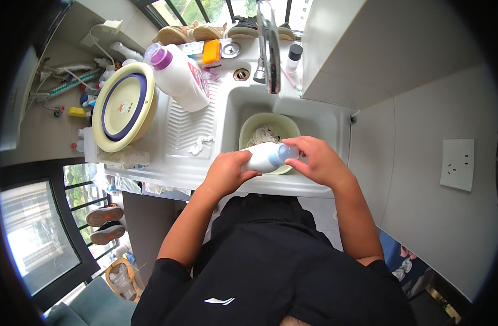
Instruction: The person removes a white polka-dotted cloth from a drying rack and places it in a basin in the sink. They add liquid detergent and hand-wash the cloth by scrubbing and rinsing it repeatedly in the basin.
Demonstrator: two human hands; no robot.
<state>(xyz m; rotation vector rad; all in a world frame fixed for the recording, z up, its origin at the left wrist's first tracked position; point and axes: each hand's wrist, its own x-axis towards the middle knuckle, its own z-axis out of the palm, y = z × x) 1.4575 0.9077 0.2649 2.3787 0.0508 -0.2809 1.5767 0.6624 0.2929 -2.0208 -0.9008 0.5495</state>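
Note:
Over the sink's front edge I hold a white plastic bottle [262, 159] tilted on its side, its light-blue cap [287, 154] pointing right. My left hand [229, 171] is wrapped around the bottle's body. The fingers and thumb of my right hand [314, 159] pinch the cap. Whether the cap sits tight or loose cannot be told. Below the bottle, a pale green basin [292, 123] stands in the white sink [326, 118]. Crumpled light cloth [265, 134] lies in the basin, partly hidden by the bottle.
A chrome faucet [269, 53] rises behind the basin. On the ribbed drainboard [188, 126] at left stand a large white detergent jug [183, 81] with a purple cap and a cream folding basin [151, 118]. A small white cloth [201, 144] lies there. Shoes [175, 34] line the windowsill.

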